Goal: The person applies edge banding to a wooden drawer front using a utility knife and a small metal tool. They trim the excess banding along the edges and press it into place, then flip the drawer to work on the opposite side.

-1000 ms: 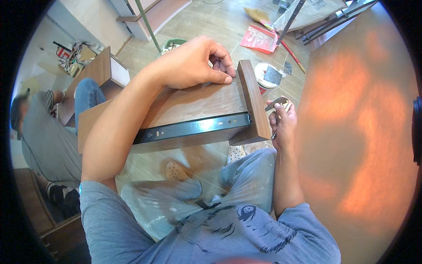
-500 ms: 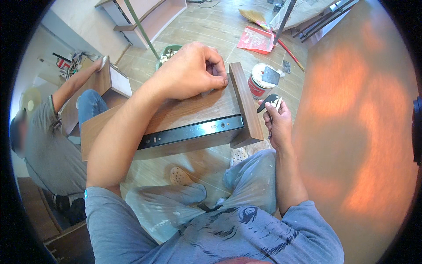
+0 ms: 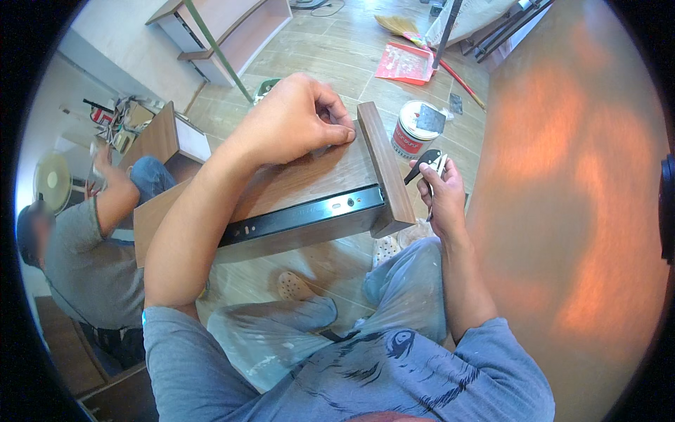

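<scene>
A wood-grain drawer [image 3: 295, 193] lies across in front of me, with a black metal slide rail [image 3: 302, 214] along its near side. Its thicker front panel [image 3: 385, 169] stands at the right end. Over the drawer's upper face, close to that panel, my left hand [image 3: 299, 116] is closed in a pinch; whatever is between the fingertips is hidden. My right hand [image 3: 444, 193], just right of the panel, grips a small tool [image 3: 427, 163] with a black curved part and a pale metal part. Its exact kind is unclear.
Beyond the panel stands a red-and-white bucket [image 3: 413, 132] with a grey sheet on its lid. A red dustpan [image 3: 405, 63] and a broom [image 3: 401, 28] lie farther off. At left a co-worker [image 3: 91, 260] sits by another wooden piece [image 3: 156, 137]. A large brown board [image 3: 569, 211] fills the right.
My view has shifted slightly. The left hand keeps its pinch near the panel, and the right hand still holds the tool, turned a little. The co-worker's arm has drawn back from the wooden piece.
</scene>
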`<state>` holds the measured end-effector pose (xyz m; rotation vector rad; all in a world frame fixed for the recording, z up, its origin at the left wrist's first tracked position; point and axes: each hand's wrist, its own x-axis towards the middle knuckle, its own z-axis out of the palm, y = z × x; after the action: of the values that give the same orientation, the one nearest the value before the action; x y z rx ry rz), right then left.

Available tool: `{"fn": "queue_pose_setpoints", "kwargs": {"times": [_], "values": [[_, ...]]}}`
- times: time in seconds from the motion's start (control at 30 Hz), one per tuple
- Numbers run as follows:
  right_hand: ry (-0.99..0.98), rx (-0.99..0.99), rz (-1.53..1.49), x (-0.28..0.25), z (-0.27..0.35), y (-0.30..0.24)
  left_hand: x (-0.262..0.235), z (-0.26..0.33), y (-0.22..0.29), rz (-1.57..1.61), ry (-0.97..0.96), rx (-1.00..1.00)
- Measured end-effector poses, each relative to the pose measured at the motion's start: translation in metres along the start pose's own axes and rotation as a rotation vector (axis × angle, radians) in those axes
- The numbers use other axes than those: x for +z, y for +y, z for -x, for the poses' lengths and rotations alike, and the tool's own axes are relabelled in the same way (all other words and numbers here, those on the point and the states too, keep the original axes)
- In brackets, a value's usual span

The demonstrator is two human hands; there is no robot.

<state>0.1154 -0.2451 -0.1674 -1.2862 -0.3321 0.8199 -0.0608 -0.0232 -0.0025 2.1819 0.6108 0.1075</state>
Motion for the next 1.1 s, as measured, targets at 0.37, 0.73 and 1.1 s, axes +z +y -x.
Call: {"fn": "queue_pose_setpoints", "kwargs": {"times": [0.37, 0.73, 1.1], "values": [[-0.033, -0.002, -0.041, 0.004, -0.002, 0.000, 0.004, -0.015, -0.018, 0.347, -0.205, -0.382], [-0.280, 0.231, -0.480, -0.012, -0.003, -0.010, 0.001, -0.012, -0.027, 0.513, -0.238, -0.348], [-0.451, 0.241, -0.759, -0.018, -0.005, -0.006, -0.003, -0.013, -0.035, 0.598, -0.322, -0.253]]}}
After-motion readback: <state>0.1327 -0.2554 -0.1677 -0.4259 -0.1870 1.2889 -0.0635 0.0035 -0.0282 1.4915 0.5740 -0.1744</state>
